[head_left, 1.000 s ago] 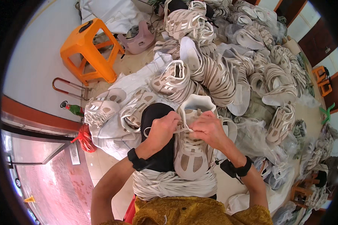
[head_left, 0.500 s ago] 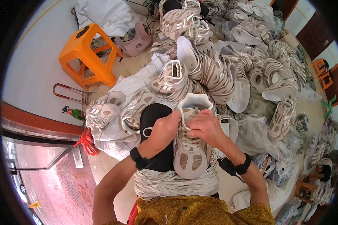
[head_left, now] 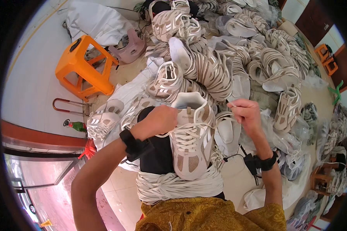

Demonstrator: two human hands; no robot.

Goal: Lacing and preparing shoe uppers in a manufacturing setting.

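A beige and white sneaker (head_left: 189,156) rests across my lap, its toe toward me and its opening facing away. White laces (head_left: 187,140) zigzag up its front, and a loose length runs across below the tongue. Left of the shoe's collar, my left hand (head_left: 162,120) is closed with a lace in its grip; the fingertips are mostly hidden. Out to the right, apart from the shoe, my right hand (head_left: 246,114) pinches the other lace end between thumb and fingers. A thick bundle of white laces (head_left: 177,186) lies over my thighs.
Sneakers and nested beige shoe uppers (head_left: 214,75) are heaped ahead and to the right. At the left stand an orange stool (head_left: 85,63), a mauve plastic stool (head_left: 130,48) and a green bottle (head_left: 78,126). Clear plastic bags (head_left: 266,133) lie to the right.
My hands have drawn apart from the shoe's collar, the left one leftward and the right one far to the right, spreading the lace ends. The view has shifted slightly.
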